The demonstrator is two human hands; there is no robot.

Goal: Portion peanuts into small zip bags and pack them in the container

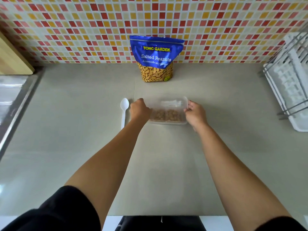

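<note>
A clear plastic container [182,101] sits on the grey counter in the middle, with small bags of peanuts [167,115] lying inside it. My left hand [139,109] grips its left side and my right hand [195,114] grips its right side. Whether a lid covers it is hard to tell through the clear plastic. Behind it, a blue bag of salted peanuts [156,58] stands upright against the tiled wall. A white plastic spoon [124,112] lies just left of my left hand, bowl pointing away from me.
A white dish rack with a metal frame [290,84] stands at the right edge. A steel sink rim [15,104] runs along the left, with a wooden board [11,59] leaning behind it. The counter's front edge [150,215] is near my body.
</note>
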